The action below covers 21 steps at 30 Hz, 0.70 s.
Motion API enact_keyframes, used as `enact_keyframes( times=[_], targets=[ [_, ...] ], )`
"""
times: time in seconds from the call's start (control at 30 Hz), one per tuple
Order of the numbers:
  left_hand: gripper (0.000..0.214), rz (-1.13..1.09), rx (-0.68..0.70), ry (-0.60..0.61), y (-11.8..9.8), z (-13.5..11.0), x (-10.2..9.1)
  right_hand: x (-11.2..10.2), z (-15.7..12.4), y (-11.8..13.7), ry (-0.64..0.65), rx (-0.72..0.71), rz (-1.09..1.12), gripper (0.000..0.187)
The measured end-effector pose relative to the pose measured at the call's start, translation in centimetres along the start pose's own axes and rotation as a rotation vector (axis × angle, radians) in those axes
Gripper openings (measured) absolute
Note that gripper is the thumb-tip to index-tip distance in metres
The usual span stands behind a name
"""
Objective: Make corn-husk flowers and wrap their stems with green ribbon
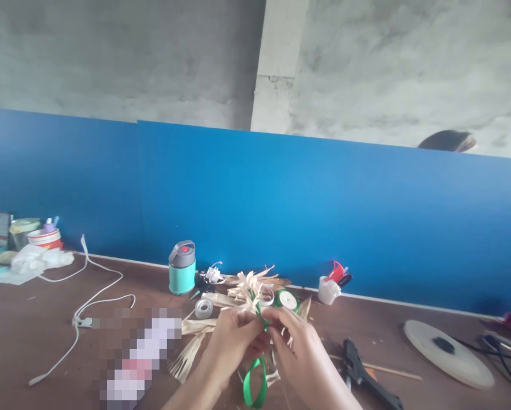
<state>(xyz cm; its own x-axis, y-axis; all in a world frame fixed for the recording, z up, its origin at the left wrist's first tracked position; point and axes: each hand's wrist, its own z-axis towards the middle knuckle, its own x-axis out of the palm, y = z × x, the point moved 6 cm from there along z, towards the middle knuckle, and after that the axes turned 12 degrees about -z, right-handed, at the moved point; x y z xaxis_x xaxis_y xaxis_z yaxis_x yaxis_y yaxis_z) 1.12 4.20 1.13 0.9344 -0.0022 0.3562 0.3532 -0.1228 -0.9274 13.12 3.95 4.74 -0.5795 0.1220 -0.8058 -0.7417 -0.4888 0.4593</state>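
Observation:
My left hand (234, 337) and my right hand (290, 335) meet at the front middle of the table, fingers pinched together on a green ribbon (255, 387). A loop of the ribbon hangs down below my fingers, and a short twisted part shows above them. Just behind stand pale dried husk strips (251, 285), fanned upward; the ribbon seems to go round them, though my fingers hide the join. More husk pieces (191, 341) lie to the left of my left hand. A green ribbon spool (288, 300) sits behind my right hand.
A tape roll (204, 308) and a turquoise flask (182, 269) stand left of the husks. To the right lie a black glue gun (360, 370), a thin stick (392, 371) and a round disc (447, 353). A white cup (329, 290) stands by the blue partition (255, 199). White cable (97, 296) lies left.

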Motion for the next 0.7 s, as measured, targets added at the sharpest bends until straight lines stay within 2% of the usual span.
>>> enact_keyframes(
  times=[0.1,0.27,0.33,0.53,0.7],
  targets=[
    [0.020,-0.018,0.033,-0.011,0.0,0.2,-0.1,0.3,0.0,-0.8,-0.016,0.104,0.099,0.024],
    [0.025,-0.021,0.091,-0.035,0.0,0.4,-0.3,0.4,0.1,-1.1,-0.105,0.077,0.235,0.021],
    [0.025,-0.030,0.111,-0.050,0.1,0.4,-0.4,0.8,0.2,-1.6,-0.115,0.114,0.340,0.020],
    [0.018,-0.026,0.148,-0.028,0.2,0.3,-0.1,2.5,0.4,-3.0,0.040,0.331,0.805,0.035],
    [0.022,-0.040,0.160,-0.027,-0.3,-0.1,0.0,1.5,0.4,-2.7,-0.037,0.322,0.712,0.035]
  ],
)
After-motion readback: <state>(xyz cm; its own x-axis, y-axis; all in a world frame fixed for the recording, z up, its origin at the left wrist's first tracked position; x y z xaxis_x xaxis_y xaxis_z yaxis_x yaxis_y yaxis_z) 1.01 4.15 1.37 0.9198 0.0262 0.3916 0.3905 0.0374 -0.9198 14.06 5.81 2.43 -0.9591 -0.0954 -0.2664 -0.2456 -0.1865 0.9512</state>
